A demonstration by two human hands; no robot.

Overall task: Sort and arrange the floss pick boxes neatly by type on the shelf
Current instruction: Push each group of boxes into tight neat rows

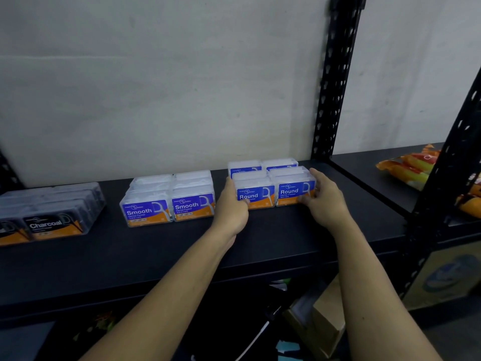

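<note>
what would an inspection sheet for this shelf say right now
surface: black metal shelf board.
job's things: clear blue-and-orange Round floss boxes at right, in two rows; matching Smooth floss boxes in the middle; dark grey Charcoal floss boxes at left; the groups stand apart.
clutter: orange snack packets on the next shelf; brown cardboard box below.
hands: left hand and right hand grip the front Round pair from either side.
cables: thin white strand below, cannot tell what.
surroundings: grey wall; black perforated upright.

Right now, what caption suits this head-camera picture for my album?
Left hand and right hand hold the front Round boxes on a black shelf beside Smooth boxes and Charcoal boxes.
</note>
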